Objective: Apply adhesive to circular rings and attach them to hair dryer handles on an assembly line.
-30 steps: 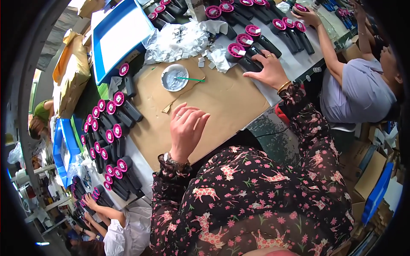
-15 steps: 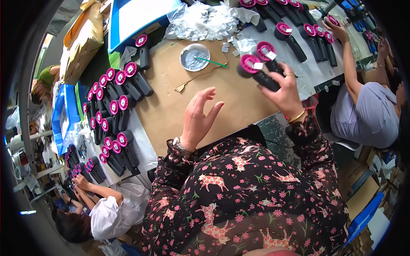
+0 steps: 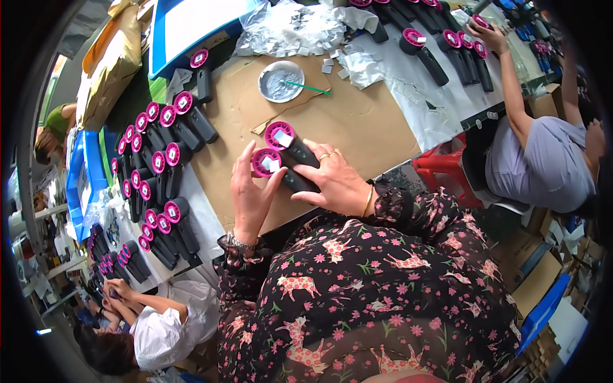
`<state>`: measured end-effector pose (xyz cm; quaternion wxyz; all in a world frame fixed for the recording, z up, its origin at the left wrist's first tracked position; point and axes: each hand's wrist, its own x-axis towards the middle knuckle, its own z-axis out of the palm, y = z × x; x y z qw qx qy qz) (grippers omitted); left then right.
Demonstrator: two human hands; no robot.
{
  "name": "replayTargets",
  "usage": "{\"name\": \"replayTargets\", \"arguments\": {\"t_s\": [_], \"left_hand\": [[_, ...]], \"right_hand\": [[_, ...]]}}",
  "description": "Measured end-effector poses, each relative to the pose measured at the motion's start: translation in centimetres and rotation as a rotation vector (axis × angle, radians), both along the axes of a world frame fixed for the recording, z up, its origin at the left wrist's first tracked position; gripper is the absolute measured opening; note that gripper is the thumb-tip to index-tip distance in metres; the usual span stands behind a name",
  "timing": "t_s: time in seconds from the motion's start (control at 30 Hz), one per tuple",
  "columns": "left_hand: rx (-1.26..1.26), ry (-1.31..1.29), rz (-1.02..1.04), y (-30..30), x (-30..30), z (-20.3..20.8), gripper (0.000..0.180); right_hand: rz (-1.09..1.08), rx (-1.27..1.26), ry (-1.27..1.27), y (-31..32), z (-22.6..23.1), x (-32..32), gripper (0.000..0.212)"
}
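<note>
My right hand [image 3: 338, 182] grips two black handheld fans by their handles, side by side over the brown cardboard [image 3: 377, 127]. Each has a round pink head with a small white square on it: the farther fan [image 3: 280, 135] and the nearer fan [image 3: 266, 162]. Beside the nearer head is my left hand [image 3: 251, 198], fingers and thumb apart in an open curve. Its thumb tip comes close to that head; whether it touches, I cannot tell. Beyond the fans sits a white bowl [image 3: 263, 82] of grey paste with a green stick [image 3: 310, 87] in it.
Rows of similar fans [image 3: 167, 117] line the left side, and more [image 3: 429, 60] lie at far right. White plastic with small pale squares [image 3: 290, 29] is heaped at the back near a blue tray [image 3: 156, 48]. Co-workers sit at left [image 3: 172, 319] and right [image 3: 536, 159], near a red stool [image 3: 447, 169].
My right hand has brought the two fans from the right to the middle, near my body. My left hand has shifted left and meets them there. The view has turned slightly.
</note>
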<state>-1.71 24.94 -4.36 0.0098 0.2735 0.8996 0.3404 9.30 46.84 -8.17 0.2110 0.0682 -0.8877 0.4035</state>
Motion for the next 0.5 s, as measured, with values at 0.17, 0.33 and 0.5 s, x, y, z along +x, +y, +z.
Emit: {"name": "replayTargets", "arguments": {"t_s": [0.17, 0.33, 0.5], "left_hand": [[-0.046, 0.18, -0.092, 1.4, -0.2, 0.6, 0.092], [-0.144, 0.415, -0.069, 4.8, 0.5, 0.9, 0.09], [-0.196, 0.515, -0.03, 6.2, -0.4, -0.7, 0.087]], "right_hand": [[-0.18, 0.048, 0.067, 11.2, 0.6, -1.9, 0.032], [-0.761, 0.446, 0.019, 27.4, -3.7, -4.7, 0.038], [-0.834, 0.47, -0.308, 33.6, -6.7, -4.6, 0.05]]}}
